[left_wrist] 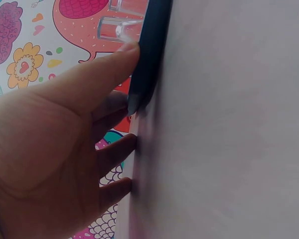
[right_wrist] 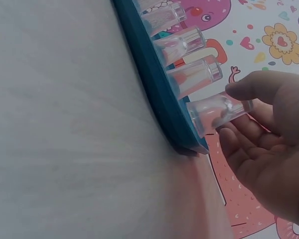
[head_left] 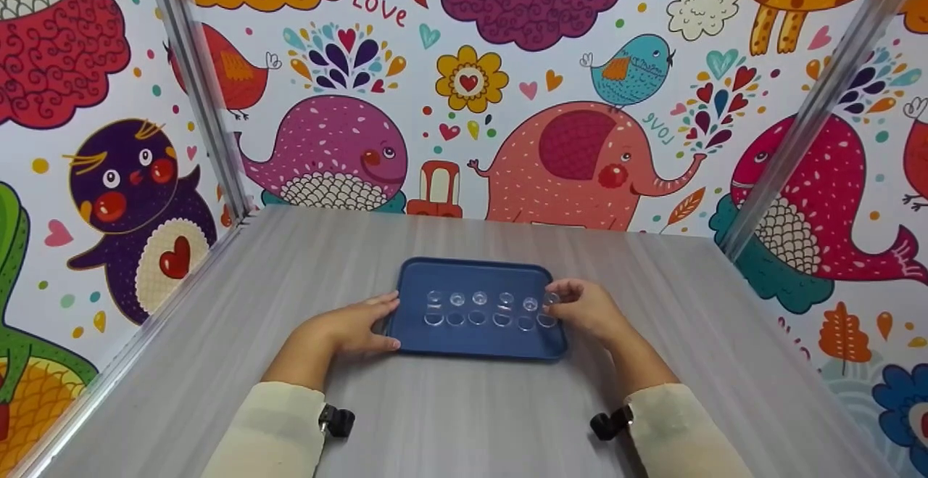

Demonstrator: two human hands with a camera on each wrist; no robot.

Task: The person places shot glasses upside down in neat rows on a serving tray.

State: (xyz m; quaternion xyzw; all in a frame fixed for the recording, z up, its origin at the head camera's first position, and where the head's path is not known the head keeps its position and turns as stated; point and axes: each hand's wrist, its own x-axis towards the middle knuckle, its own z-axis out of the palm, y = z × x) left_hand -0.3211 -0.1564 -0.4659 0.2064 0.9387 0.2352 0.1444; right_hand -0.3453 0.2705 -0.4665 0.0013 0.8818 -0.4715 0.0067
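A dark blue rectangular tray [head_left: 478,344] bears a single row of several clear shot glasses [head_left: 479,299], which appear to stand with their thick bases up. My left hand [head_left: 355,326] is at the tray's left end. Its thumb touches the tray's edge, and the fingers lie extended along that side. At the other end of the row, my right hand [head_left: 589,311] pinches the rightmost shot glass [right_wrist: 209,114] between thumb and fingers. In the right wrist view this glass stands on the tray or very close to it; I cannot tell which.
The tray lies on a grey wood-grain table [head_left: 449,413]. Behind the table rise walls with cartoon animals [head_left: 580,166], joined by metal corner posts [head_left: 199,93]. A black wrist mount [head_left: 337,421] is strapped on each sleeve.
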